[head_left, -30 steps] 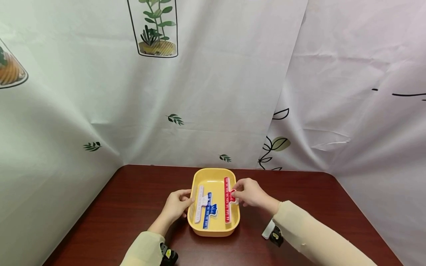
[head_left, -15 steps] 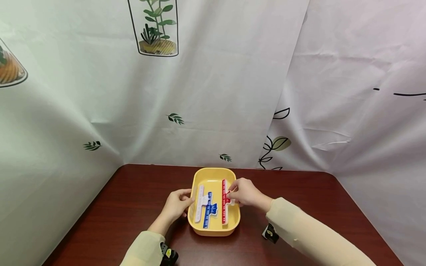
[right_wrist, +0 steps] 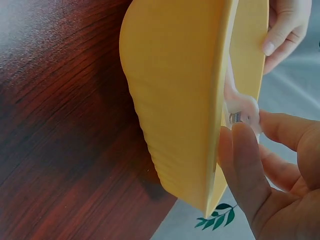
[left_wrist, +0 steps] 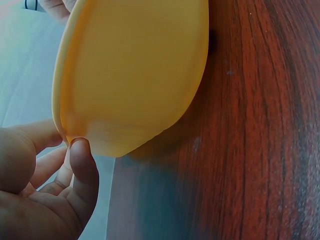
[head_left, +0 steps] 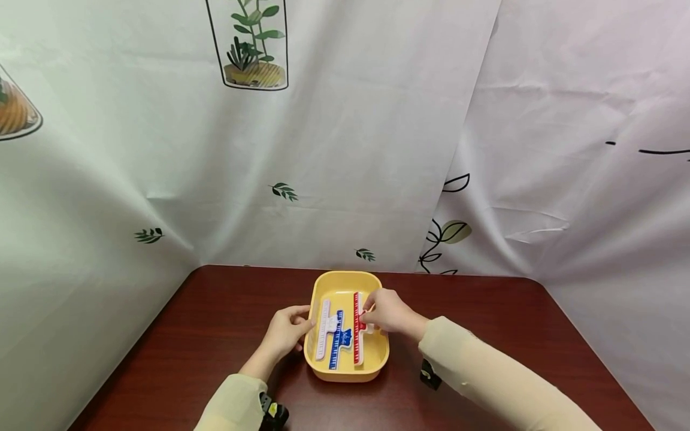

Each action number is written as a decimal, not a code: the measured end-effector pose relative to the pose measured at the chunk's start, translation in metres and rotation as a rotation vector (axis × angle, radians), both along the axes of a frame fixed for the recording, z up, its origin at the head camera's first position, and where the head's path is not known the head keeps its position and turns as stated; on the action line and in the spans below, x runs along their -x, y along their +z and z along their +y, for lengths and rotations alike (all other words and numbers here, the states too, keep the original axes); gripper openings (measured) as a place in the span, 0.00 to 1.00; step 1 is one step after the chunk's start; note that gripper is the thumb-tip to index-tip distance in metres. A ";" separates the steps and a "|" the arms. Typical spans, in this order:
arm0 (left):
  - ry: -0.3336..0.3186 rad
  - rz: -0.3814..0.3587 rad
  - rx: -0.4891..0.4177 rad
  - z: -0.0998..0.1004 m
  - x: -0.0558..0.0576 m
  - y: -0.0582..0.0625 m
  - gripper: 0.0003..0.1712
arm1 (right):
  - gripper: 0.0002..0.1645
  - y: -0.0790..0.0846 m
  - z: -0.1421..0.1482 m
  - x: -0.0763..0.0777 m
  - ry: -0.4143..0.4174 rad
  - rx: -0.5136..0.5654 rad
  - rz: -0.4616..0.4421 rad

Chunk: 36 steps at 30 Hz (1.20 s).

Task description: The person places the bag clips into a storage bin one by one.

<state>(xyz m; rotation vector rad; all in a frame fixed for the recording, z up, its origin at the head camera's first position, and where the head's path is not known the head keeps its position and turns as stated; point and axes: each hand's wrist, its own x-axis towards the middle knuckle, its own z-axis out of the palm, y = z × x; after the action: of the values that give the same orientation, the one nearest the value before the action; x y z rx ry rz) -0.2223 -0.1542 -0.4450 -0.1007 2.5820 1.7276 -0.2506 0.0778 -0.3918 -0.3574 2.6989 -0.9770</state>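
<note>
A yellow plastic tray (head_left: 345, 378) stands on the table with three long clips patterned like piano keys over it. My left hand (head_left: 283, 330) pinches the tray's left rim; in the left wrist view the thumb (left_wrist: 82, 160) lies against the edge. My right hand (head_left: 389, 310) pinches the red clip (head_left: 357, 350) by its handle, over the right half of the tray. A metal spring shows in the clip's pale handle (right_wrist: 245, 106) in the right wrist view. Left of it, the blue clip (head_left: 335, 344) and the pale pink-white clip (head_left: 323, 335) lie side by side, lengthwise.
The dark red-brown wooden table (head_left: 226, 335) extends around the tray. Behind it hangs a pale cloth (head_left: 345, 149) printed with plants. Black wrist devices are strapped at both sleeves.
My right hand has moved left with the red clip, from the tray's right side toward the blue clip. The left hand stays at the rim.
</note>
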 end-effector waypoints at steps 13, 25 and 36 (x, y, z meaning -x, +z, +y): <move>-0.004 0.000 0.005 -0.001 0.000 0.001 0.25 | 0.08 -0.001 -0.011 0.003 -0.007 -0.058 -0.020; 0.003 0.007 0.008 -0.001 0.003 -0.001 0.24 | 0.10 -0.004 -0.016 0.008 -0.008 -0.094 -0.003; 0.006 0.005 0.007 0.000 0.001 -0.002 0.24 | 0.11 -0.010 -0.025 0.008 -0.009 -0.104 -0.036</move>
<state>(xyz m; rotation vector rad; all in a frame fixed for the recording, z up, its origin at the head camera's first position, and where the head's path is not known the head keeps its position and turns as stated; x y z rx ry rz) -0.2234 -0.1543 -0.4465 -0.1039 2.5948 1.7228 -0.2584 0.0523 -0.4016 -0.3047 2.7071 -0.8338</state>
